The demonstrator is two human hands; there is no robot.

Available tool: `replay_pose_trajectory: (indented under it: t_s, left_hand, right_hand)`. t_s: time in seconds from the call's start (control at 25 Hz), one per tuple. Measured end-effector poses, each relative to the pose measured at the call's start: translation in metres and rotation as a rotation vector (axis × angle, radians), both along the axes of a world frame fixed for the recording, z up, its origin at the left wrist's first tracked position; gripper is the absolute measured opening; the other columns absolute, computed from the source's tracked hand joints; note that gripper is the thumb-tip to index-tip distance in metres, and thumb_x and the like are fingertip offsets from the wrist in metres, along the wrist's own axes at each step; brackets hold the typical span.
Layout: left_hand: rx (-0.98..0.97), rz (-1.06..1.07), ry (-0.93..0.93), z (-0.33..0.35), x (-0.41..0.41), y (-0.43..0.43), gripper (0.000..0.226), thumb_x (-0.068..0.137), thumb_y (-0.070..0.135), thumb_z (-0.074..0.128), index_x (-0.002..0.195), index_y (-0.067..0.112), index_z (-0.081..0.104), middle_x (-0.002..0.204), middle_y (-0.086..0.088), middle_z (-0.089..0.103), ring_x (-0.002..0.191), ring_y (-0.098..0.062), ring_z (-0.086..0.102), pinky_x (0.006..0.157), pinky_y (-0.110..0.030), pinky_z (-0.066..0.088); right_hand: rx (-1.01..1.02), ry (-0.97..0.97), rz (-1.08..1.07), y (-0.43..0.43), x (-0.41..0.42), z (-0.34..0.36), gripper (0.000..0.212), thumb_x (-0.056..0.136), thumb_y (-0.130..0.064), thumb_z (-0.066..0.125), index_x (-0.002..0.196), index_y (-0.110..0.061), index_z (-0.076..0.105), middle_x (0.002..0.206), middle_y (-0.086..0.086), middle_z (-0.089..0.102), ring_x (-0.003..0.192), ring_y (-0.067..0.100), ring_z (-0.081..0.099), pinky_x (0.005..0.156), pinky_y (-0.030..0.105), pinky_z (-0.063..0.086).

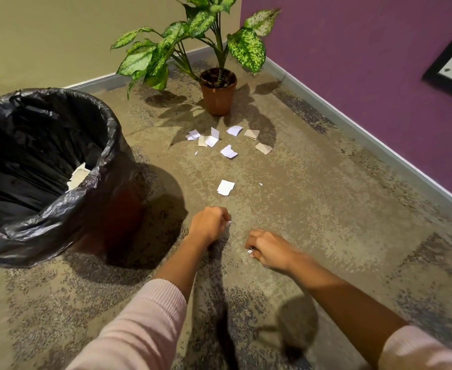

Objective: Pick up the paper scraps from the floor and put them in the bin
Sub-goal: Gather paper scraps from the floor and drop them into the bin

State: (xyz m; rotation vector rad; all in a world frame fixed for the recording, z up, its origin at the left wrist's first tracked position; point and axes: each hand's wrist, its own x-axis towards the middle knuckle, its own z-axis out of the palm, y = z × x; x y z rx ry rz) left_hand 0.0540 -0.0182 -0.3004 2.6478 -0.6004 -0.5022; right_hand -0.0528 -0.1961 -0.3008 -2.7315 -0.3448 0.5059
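- Carpet point(326, 236), mottled brown and grey with a coarse low pile, is lying under everything; its roughness is probably making thin paper awkward to lift.
- Round bin point(104, 158), lined with a crinkled, glossy black plastic bag, is standing open; one pale torn scrap point(78, 174) is already resting inside against the liner, so the job is looking barely begun.
- Left hand point(210, 224), just right of the bin's base, is curling its fingers round a white scrap point(228, 223) that is peeking out at the knuckles.
- Right hand point(269, 249), farther right of the bin, is pinching a tiny white scrap point(249, 251) at its fingertips.
- Flat, ragged-edged white and beige paper scraps point(227, 141), about eight, are waiting in a cluster beyond the bin and to its right, well apart from it.
- One white rectangular scrap point(225, 187) is lying between that cluster and the bin's near side, with tiny flecks point(260, 184) beside it.
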Motion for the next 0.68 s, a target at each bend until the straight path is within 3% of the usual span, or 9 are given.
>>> replay_pose_trajectory:
  t_s: [0.12,0.24,0.28,0.36,0.48,0.68]
  left_hand:
    - [0.009,-0.012,-0.006,0.002,-0.003,0.001,0.016,0.089,0.02,0.063,0.101,0.026,0.071,0.103,0.002,0.074,0.096,-0.02,0.069,0.079,-0.032,0.054]
    - [0.016,-0.016,-0.002,0.002,-0.002,0.002,0.018,0.089,0.02,0.063,0.104,0.026,0.069,0.104,-0.001,0.073,0.097,-0.024,0.068,0.08,-0.035,0.055]
    - [0.025,-0.009,-0.009,0.002,0.001,0.002,0.019,0.089,0.021,0.062,0.107,0.026,0.066,0.105,-0.001,0.073,0.098,-0.025,0.067,0.08,-0.037,0.054]
    - [0.05,0.005,-0.033,0.001,0.008,-0.001,0.026,0.09,0.028,0.062,0.115,0.024,0.058,0.105,-0.003,0.072,0.1,-0.027,0.066,0.077,-0.039,0.054]
    - [0.058,0.034,-0.046,0.003,0.025,-0.009,0.041,0.091,0.033,0.062,0.128,0.021,0.048,0.106,-0.01,0.07,0.099,-0.034,0.065,0.076,-0.042,0.054]
    - [0.042,0.102,-0.027,0.006,0.059,-0.029,0.047,0.09,0.029,0.061,0.131,0.017,0.044,0.118,-0.016,0.064,0.106,-0.039,0.061,0.077,-0.04,0.047]
  right_hand:
    - [-0.057,-0.017,0.005,0.003,-0.009,-0.003,0.018,0.093,-0.007,0.054,0.108,-0.014,0.061,0.107,-0.002,0.054,0.104,0.016,0.053,0.101,0.036,0.047]
    - [-0.122,-0.105,0.069,0.006,-0.016,-0.01,0.026,0.092,-0.003,0.057,0.117,-0.01,0.061,0.127,0.007,0.057,0.124,0.023,0.052,0.11,0.035,0.042]
    - [-0.093,-0.102,0.037,0.006,-0.015,-0.01,0.023,0.094,-0.004,0.056,0.116,-0.009,0.061,0.125,0.006,0.058,0.123,0.024,0.053,0.107,0.032,0.043]
    - [0.011,-0.084,-0.128,0.005,-0.006,-0.008,0.015,0.096,-0.008,0.052,0.105,-0.01,0.064,0.106,0.0,0.058,0.106,0.021,0.058,0.091,0.025,0.045]
    - [0.118,-0.081,-0.518,-0.008,0.025,-0.007,0.011,0.093,-0.012,0.058,0.097,-0.012,0.069,0.096,0.003,0.067,0.086,0.021,0.064,0.078,0.031,0.054]
    - [0.137,-0.099,-0.768,-0.037,0.094,-0.008,0.016,0.089,-0.012,0.061,0.099,-0.018,0.073,0.091,0.008,0.073,0.084,0.027,0.069,0.074,0.034,0.056]
